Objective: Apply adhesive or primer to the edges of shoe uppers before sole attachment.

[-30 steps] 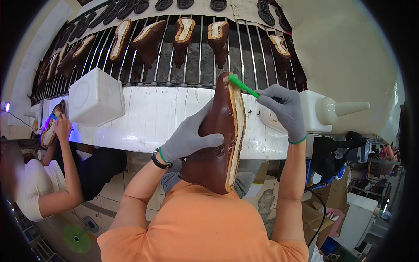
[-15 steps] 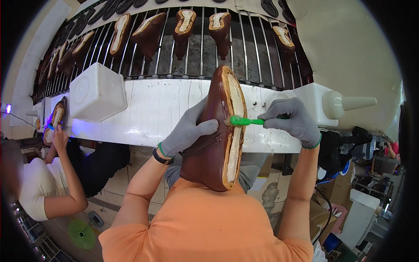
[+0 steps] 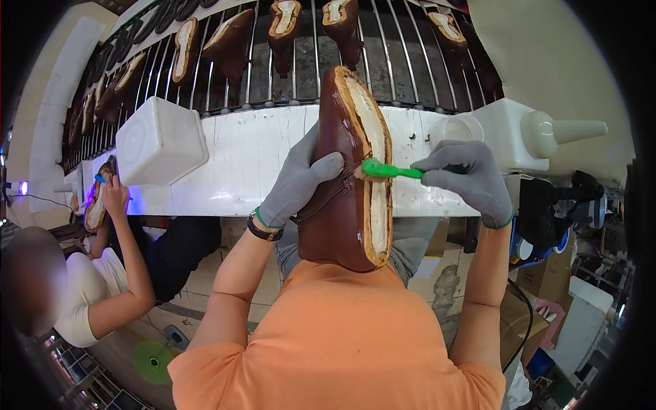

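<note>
A dark brown leather boot upper [image 3: 335,225] is tilted before my chest, its tan and white bottom turned to the right. My left hand [image 3: 301,179], in a grey glove, grips it round the middle, with the thumb lying over the leather near a zip. In its own grey glove, my right hand [image 3: 468,176] pinches the handle of a green brush [image 3: 389,170]. The brush's bristles touch the edge where the brown leather meets the tan rim. The fingertips on the far side of the boot are hidden.
A white workbench [image 3: 239,154] runs across in front of me, bearing a white plastic container [image 3: 160,142] and a white bottle with a nozzle [image 3: 523,133]. Beyond is a rack of metal bars [image 3: 383,61] with several boots. At left, a co-worker's hand [image 3: 116,198] works on another shoe.
The view has shifted slightly, so the bench and rack sit higher. The boot is turned a little, and the brush stays at its left rim. The co-worker's hand has moved up along their shoe.
</note>
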A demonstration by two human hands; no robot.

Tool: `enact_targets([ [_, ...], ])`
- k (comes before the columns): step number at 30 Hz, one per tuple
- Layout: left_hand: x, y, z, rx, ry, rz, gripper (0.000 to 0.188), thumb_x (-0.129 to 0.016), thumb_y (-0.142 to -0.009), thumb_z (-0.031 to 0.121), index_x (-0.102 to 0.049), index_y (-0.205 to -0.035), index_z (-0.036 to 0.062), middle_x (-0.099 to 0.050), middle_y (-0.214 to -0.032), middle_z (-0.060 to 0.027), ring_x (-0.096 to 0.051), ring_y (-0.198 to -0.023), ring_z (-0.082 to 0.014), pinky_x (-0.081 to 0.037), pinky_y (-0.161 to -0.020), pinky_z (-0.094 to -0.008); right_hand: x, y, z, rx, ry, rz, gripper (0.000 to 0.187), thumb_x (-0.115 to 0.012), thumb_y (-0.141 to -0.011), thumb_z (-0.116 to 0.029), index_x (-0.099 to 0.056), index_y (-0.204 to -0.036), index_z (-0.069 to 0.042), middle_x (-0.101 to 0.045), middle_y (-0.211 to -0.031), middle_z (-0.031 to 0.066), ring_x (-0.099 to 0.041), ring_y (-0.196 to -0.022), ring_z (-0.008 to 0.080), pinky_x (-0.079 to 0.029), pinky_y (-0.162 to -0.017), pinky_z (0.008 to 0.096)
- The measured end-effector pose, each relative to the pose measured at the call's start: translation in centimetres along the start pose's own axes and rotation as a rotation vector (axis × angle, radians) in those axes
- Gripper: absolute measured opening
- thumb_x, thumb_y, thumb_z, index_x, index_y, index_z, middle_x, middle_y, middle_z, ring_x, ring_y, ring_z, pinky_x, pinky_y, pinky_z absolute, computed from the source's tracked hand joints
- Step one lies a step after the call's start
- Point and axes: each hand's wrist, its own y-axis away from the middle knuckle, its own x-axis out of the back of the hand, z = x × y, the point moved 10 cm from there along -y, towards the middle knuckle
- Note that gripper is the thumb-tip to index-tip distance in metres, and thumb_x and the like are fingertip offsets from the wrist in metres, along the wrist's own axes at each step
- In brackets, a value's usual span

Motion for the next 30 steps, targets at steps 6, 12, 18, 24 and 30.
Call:
enact_targets([
  [6, 0.4, -0.2, -0.6, 0.041, 0.009, 0.035, 0.075, -0.064, -0.091, 0.033, -0.032, -0.149, -0.0026, -0.053, -0.135, -0.0114, -0.051, -0.120, -0.0172, -0.040, -0.105, -0.0320, -1.7, 1.0, -0.4, 0.021, -0.003, -0.171, 0.021, -0.081, -0.070, -0.002, -0.077, -0.091, 0.001, -0.068, -0.074, 0.0086, -0.061, -0.065, 0.0133, -0.045, -0.061, 0.0264],
  [12, -0.7, -0.2, -1.7, 0.108, 0.083, -0.047, 0.067, -0.057, -0.096, 0.033, -0.034, -0.147, -0.0035, -0.054, -0.135, -0.0119, -0.055, -0.119, -0.0159, -0.044, -0.103, -0.0308, -2.6, 1.2, -0.5, 0.045, -0.043, -0.317, 0.021, -0.081, -0.072, -0.004, -0.077, -0.092, 0.000, -0.069, -0.075, 0.0079, -0.062, -0.067, 0.0121, -0.046, -0.063, 0.0259],
  [18, -1.8, 0.6, -5.2, 0.424, 0.171, -0.087, 0.061, -0.052, -0.099, 0.040, -0.043, -0.141, -0.0030, -0.060, -0.127, -0.0113, -0.061, -0.108, -0.0149, -0.049, -0.096, -0.0290, -2.9, 0.5, 0.6, -0.057, -0.095, -0.379, 0.023, -0.083, -0.069, -0.003, -0.077, -0.092, 0.001, -0.069, -0.075, 0.0081, -0.061, -0.067, 0.0113, -0.046, -0.061, 0.0264],
  [24, -3.9, 1.7, -8.6, 0.633, 0.354, -0.168, 0.047, -0.049, -0.102, 0.039, -0.056, -0.126, -0.0013, -0.063, -0.119, -0.0102, -0.063, -0.099, -0.0130, -0.051, -0.091, -0.0275, -3.2, -0.2, -0.3, 0.016, -0.190, -0.392, 0.024, -0.083, -0.069, -0.001, -0.077, -0.092, 0.002, -0.070, -0.077, 0.0089, -0.064, -0.069, 0.0127, -0.047, -0.063, 0.0253],
  [30, -8.1, 1.5, -8.9, 0.508, 0.699, -0.271, 0.037, -0.043, -0.105, 0.032, -0.057, -0.124, 0.0039, -0.063, -0.115, -0.0040, -0.059, -0.106, -0.0125, -0.049, -0.095, -0.0277, -2.7, -1.1, -1.2, 0.045, -0.153, -0.393, 0.025, -0.083, -0.068, 0.000, -0.076, -0.091, 0.002, -0.070, -0.077, 0.0089, -0.064, -0.071, 0.0133, -0.048, -0.065, 0.0257],
])
